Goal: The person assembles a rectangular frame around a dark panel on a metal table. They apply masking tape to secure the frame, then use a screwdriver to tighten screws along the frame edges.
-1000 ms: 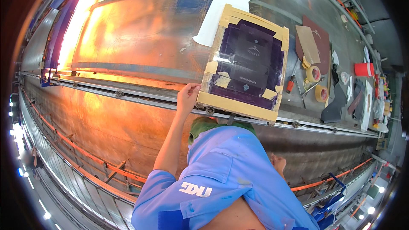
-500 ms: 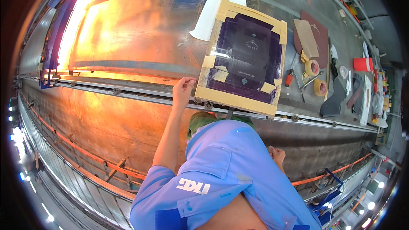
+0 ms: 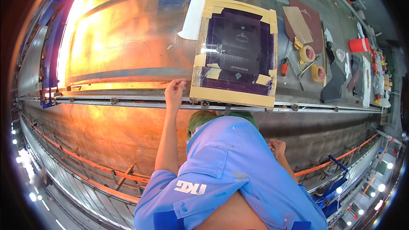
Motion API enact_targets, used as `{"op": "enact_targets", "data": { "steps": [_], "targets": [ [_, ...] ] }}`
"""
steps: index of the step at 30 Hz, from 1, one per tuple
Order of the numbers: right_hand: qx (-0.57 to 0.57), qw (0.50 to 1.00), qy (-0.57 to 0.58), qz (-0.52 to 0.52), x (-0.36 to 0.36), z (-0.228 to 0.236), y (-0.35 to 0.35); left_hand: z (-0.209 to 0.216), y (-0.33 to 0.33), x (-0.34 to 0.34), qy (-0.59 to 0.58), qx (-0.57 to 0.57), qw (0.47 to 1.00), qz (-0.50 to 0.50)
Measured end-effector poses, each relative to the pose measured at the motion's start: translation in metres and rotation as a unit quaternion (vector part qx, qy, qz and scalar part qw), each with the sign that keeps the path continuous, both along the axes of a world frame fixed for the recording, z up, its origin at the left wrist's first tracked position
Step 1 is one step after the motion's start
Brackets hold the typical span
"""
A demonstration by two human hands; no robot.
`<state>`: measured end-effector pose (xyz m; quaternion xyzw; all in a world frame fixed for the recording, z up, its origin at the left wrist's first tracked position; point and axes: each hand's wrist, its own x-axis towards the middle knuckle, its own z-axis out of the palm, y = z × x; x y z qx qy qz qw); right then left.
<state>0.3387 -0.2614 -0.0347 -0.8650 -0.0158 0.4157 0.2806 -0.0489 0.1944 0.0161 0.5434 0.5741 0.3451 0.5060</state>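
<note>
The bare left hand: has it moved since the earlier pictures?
Yes: judged against the rectangular frame with pale-yellow taped borders, the bare left hand has moved leftward, away from it.

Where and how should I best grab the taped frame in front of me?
Probably grip the taped frame by its two sides, coming from the near side: left hand on the left border, right hand on the right border. It is flat and rectangular, its border surrounds a broad dark panel, and its near edge reaches the table's metal rail.
</note>
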Motion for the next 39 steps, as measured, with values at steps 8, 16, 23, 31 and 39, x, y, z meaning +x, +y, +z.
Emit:
{"op": "enact_targets", "data": {
  "steps": [8, 16, 23, 31, 39],
  "targets": [
    [-0.101, 0.99, -0.098, 0.007, 0.002, 0.022, 0.01, -0.006, 0.004, -0.004, -0.023, -0.002, 1.0, 0.007],
    [-0.18, 0.977, -0.095, -0.06, 0.006, 0.006, -0.015, -0.002, 0.003, -0.01, 0.008, -0.042, 0.999, 0.012],
    [-0.209, 0.973, -0.004, -0.097, 0.025, -0.011, -0.059, 0.0, 0.003, -0.016, 0.018, -0.039, 0.999, 0.015],
    [-0.282, 0.95, -0.131, 0.046, 0.01, 0.018, -0.027, -0.002, 0.002, -0.016, -0.002, -0.03, 0.999, 0.012],
    [-0.07, 0.978, -0.184, 0.071, 0.009, -0.044, -0.057, -0.005, 0.006, -0.002, 0.037, -0.036, 0.999, -0.006]
  ]
}}
